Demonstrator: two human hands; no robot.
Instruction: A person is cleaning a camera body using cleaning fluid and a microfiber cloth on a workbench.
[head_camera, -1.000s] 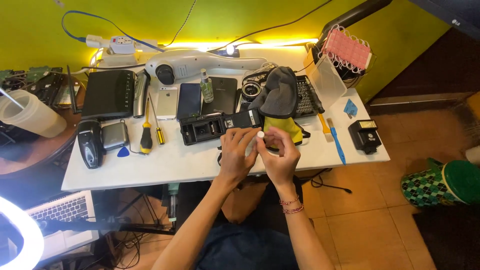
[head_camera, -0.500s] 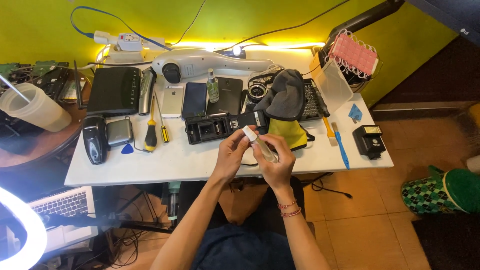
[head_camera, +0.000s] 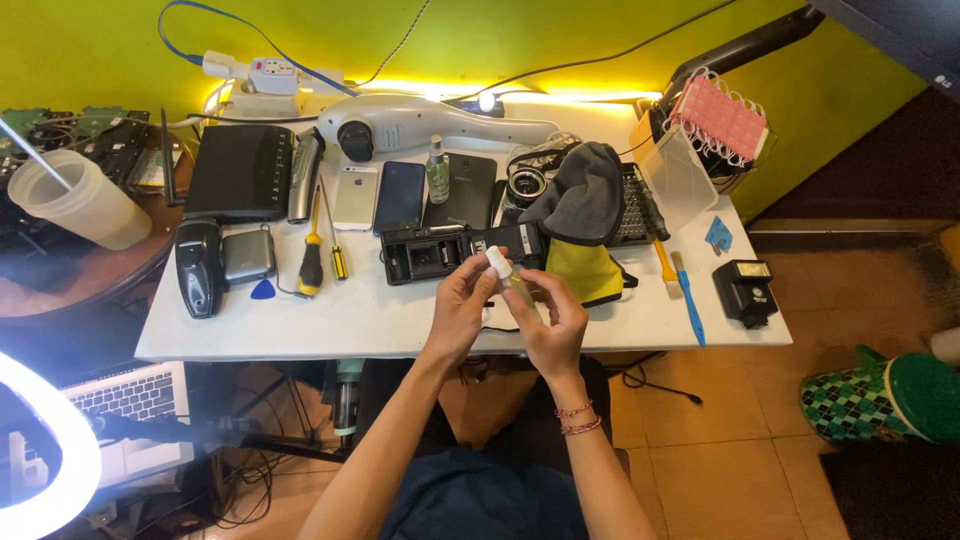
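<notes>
White-capped small bottle (head_camera: 503, 272) pinched between both grips: left hand (head_camera: 462, 300) on the cap, right hand (head_camera: 548, 320) wrapped round the body. Just beyond, black camera (head_camera: 440, 252) on the white table (head_camera: 400, 320). Best kept upright, twisted gently, clear of the lens.

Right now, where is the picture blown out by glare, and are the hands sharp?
Head view: the ring light at lower left is blown out white, and a glowing strip washes the table's back edge; both hands and the small bottle look fairly sharp.
</notes>
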